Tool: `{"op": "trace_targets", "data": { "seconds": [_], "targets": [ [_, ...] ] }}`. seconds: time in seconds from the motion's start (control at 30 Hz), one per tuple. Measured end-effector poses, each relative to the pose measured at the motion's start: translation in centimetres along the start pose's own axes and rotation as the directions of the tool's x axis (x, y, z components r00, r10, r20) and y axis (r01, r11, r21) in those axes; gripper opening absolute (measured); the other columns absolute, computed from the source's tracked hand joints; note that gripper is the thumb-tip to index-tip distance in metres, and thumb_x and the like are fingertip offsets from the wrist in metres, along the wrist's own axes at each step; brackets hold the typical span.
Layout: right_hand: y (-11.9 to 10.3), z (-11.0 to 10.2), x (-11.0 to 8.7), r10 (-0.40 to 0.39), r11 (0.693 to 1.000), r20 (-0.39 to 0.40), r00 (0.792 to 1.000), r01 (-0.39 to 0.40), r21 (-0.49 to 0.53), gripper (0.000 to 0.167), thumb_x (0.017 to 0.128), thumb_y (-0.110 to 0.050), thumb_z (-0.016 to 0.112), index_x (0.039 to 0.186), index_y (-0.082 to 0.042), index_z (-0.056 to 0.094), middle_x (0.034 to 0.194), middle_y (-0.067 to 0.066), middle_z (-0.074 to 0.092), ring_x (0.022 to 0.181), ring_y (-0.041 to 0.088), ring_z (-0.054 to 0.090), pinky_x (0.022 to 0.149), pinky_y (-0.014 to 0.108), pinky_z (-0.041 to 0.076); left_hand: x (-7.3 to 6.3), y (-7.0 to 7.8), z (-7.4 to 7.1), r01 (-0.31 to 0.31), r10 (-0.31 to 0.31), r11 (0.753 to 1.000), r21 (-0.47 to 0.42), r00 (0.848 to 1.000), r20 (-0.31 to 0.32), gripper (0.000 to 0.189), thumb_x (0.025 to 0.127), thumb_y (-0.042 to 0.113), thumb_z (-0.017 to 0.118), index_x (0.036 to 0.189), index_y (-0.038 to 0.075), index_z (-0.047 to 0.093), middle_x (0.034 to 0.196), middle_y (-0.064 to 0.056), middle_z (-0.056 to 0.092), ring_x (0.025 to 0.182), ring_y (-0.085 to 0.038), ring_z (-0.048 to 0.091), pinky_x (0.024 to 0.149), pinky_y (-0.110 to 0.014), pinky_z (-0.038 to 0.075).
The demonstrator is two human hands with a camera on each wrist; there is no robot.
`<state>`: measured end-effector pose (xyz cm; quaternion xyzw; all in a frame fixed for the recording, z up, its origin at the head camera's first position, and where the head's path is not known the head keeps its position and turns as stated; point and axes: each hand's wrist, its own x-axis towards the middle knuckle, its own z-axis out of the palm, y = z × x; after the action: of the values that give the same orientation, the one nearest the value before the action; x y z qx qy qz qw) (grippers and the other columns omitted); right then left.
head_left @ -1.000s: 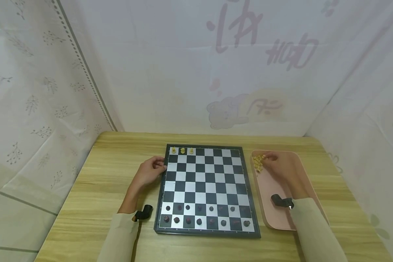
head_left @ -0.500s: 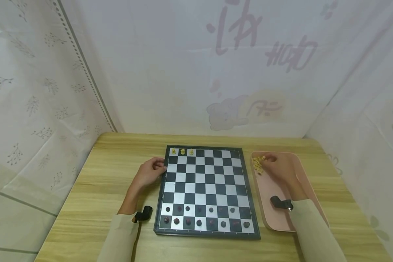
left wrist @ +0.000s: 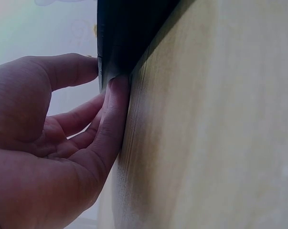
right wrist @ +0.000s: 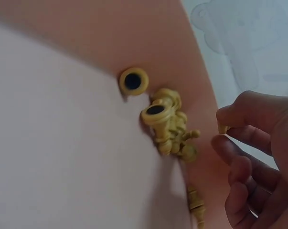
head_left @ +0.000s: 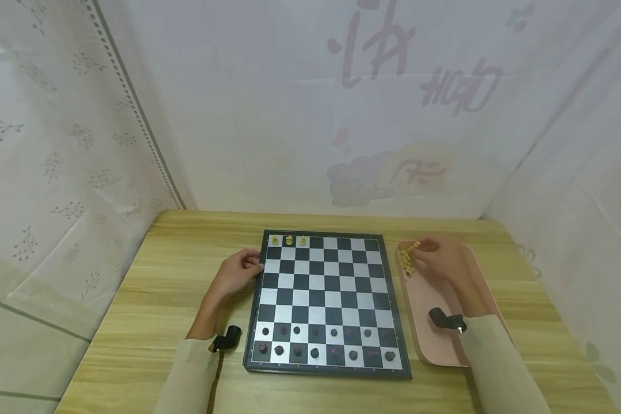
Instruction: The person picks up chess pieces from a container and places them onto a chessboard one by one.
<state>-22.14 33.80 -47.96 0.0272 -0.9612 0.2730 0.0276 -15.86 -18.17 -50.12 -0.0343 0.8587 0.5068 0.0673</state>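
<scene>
A black-and-white chessboard point(head_left: 315, 282) lies on the table. My left hand point(head_left: 238, 269) grips its left edge; in the left wrist view the thumb touches the dark board side point(left wrist: 129, 33) from above and the fingertips reach under it. Over the far end of a pink tray point(head_left: 424, 339), my right hand point(head_left: 442, 261) pinches a small yellow chess piece point(right wrist: 223, 129) between thumb and index finger, mostly covered by the fingertips. Below it, a heap of yellow chess pieces point(right wrist: 170, 124) lies against the tray wall, some with dark round bases showing.
Three yellow pieces point(head_left: 288, 240) stand at the board's far left corner. Dark pieces point(head_left: 314, 351) fill the two near rows. The wooden table point(head_left: 155, 299) meets a patterned fabric backdrop point(head_left: 269, 144) behind and at the sides.
My right hand has lifted slightly from the heap in the tray, with a yellow chess piece now at its fingertips. The left hand has stayed at the board's edge.
</scene>
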Motion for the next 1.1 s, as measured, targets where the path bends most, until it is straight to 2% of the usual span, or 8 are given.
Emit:
{"op": "trace_targets", "data": {
  "seconds": [0.23, 0.4, 0.6, 0.83, 1.1],
  "targets": [
    [-1.3, -0.5, 0.3, -0.062, 0.996, 0.007, 0.998, 0.061, 0.063, 0.046, 0.1, -0.038, 0.082, 0.125, 0.0, 0.076, 0.115, 0.022, 0.077, 0.106, 0.041, 0.071, 0.085, 0.048, 0.053, 0.0, 0.0, 0.0, 0.0, 0.0, 1.0, 0.007, 1.0, 0.003, 0.042, 0.105, 0.014, 0.073, 0.142, -0.003, 0.066, 0.117, -0.014, 0.073, 0.103, -0.028, 0.068, 0.08, -0.033, 0.053],
    [-2.7, -0.6, 0.6, -0.068, 0.992, 0.019, 0.998, 0.065, 0.109, 0.046, 0.098, -0.039, 0.085, 0.123, -0.001, 0.077, 0.117, 0.023, 0.077, 0.105, 0.041, 0.072, 0.077, 0.04, 0.055, 0.0, 0.0, 0.1, -0.012, 0.012, 1.0, 0.008, 1.0, 0.001, 0.041, 0.105, 0.015, 0.073, 0.141, -0.004, 0.067, 0.116, -0.014, 0.072, 0.102, -0.027, 0.068, 0.08, -0.033, 0.054],
    [-4.7, -0.4, 1.1, -0.124, 0.986, -0.01, 0.992, 0.125, 0.109, 0.027, 0.098, -0.026, 0.082, 0.114, -0.004, 0.08, 0.107, 0.016, 0.079, 0.093, 0.033, 0.07, 0.071, 0.04, 0.053, 0.0, -0.1, 0.1, -0.016, 0.016, 1.0, 0.003, 1.0, -0.002, 0.041, 0.104, 0.014, 0.074, 0.14, -0.004, 0.067, 0.115, -0.014, 0.073, 0.101, -0.026, 0.069, 0.079, -0.033, 0.054],
    [-7.2, 0.1, 1.7, -0.183, 0.973, -0.008, 0.983, 0.182, 0.142, 0.023, 0.099, -0.024, 0.081, 0.111, -0.004, 0.08, 0.106, 0.016, 0.079, 0.087, 0.031, 0.071, 0.064, 0.038, 0.055, -0.1, -0.3, 0.2, -0.004, 0.004, 1.0, -0.005, 1.0, -0.001, 0.04, 0.104, 0.014, 0.074, 0.14, -0.003, 0.067, 0.116, -0.014, 0.073, 0.103, -0.027, 0.07, 0.08, -0.032, 0.055],
    [-10.2, 1.4, 3.0, -0.207, 0.96, 0.022, 0.978, 0.199, 0.195, 0.015, 0.099, -0.018, 0.082, 0.108, -0.006, 0.08, 0.107, 0.014, 0.078, 0.086, 0.029, 0.068, 0.069, 0.037, 0.054, 0.2, -0.2, 0.3, -0.013, 0.013, 1.0, 0.005, 1.0, -0.011, 0.04, 0.104, 0.013, 0.074, 0.14, -0.004, 0.068, 0.115, -0.014, 0.073, 0.101, -0.027, 0.07, 0.08, -0.033, 0.054]
  ]
}}
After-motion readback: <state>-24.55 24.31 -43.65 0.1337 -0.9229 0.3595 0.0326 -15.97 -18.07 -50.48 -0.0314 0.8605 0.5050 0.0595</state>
